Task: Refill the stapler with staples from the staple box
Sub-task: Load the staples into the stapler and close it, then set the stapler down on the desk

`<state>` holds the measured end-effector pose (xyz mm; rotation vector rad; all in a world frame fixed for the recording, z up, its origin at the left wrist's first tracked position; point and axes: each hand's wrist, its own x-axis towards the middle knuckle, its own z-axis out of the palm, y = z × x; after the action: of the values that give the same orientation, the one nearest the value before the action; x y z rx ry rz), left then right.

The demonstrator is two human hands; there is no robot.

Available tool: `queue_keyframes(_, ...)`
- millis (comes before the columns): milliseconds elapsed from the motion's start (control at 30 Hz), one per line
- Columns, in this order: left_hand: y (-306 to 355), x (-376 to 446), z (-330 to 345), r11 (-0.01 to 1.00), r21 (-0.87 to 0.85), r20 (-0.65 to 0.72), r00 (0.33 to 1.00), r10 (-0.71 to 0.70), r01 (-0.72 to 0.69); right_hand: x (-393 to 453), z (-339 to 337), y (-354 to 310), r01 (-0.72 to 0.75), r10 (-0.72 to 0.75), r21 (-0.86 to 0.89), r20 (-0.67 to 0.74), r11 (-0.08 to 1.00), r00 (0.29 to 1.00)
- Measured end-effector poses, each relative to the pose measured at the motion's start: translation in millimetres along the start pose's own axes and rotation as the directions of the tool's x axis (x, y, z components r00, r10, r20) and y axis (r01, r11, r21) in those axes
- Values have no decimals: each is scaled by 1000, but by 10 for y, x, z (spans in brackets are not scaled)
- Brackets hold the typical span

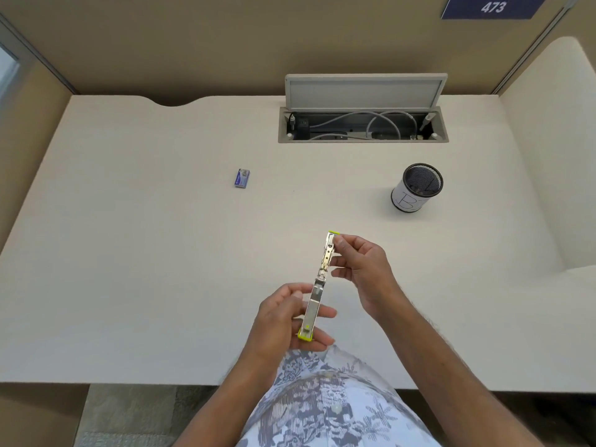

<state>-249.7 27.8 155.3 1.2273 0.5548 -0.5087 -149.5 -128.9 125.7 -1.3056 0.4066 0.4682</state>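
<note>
A metal stapler (319,285) with lime-green ends is swung fully open into one long strip and held above the desk's near middle. My left hand (283,321) grips its near half, close to the green end. My right hand (361,269) pinches its far half by the other green tip. A small blue staple box (242,178) lies flat on the desk (145,253), far up and to the left of both hands, untouched. I cannot tell whether staples sit inside the stapler.
A black mesh pen cup (416,187) with a white label stands to the upper right of the hands. An open cable hatch (362,124) with wires is set into the desk's back edge. Beige partition walls enclose the desk.
</note>
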Motion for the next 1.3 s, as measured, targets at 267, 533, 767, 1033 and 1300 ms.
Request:
queue_keyframes(267, 60, 205, -28, 976, 134, -18, 985, 174, -170, 176, -15, 182, -55, 53, -69, -32, 996, 998)
queue_keyframes(533, 298, 1075, 68, 900, 411, -164, 959, 233, -148, 321, 77, 281, -48, 51, -72, 42, 996, 998)
queue_keyframes(767, 368, 1904, 70, 868, 485, -318, 903, 289, -107, 655, 75, 250, -35, 23, -174, -72, 984, 997)
queue_keyframes(1033, 533, 2638, 134, 705, 707, -359, 827, 433, -62, 713, -44, 449, -115, 81, -214, -162, 970, 983)
queue_keyframes(1300, 610, 2804, 137, 665, 747, -389, 820, 421, 13, 699, -121, 520, -179, 146, -164, -194, 970, 970)
